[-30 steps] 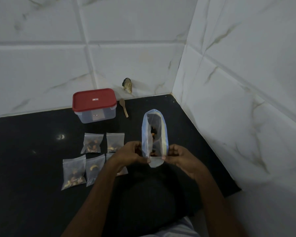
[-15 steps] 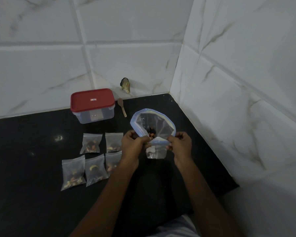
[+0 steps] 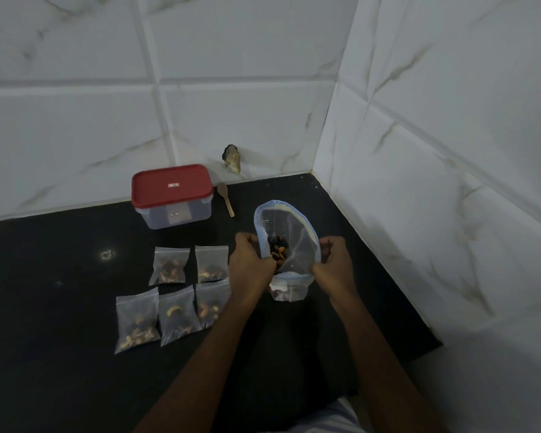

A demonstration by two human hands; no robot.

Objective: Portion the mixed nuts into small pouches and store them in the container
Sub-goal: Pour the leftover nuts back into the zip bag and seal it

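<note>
Big bag (image 3: 295, 245): held up mouth-open over the black counter (image 3: 60, 307), right of centre, mixed nuts (image 3: 277, 250) showing inside.
Small pouch (image 3: 289, 292): tucked right under the bag's near rim, touching it.
Left hand (image 3: 250, 267): fingers curled, pinching the bag's left rim.
Right hand (image 3: 334, 264): fingers curled, gripping the right rim.
Filled pouches (image 3: 177, 314): five, flat in two rows, just left of the hands.
Container (image 3: 172, 195): red lid on, by the back wall, wooden spoon (image 3: 226, 200) beside it.
</note>
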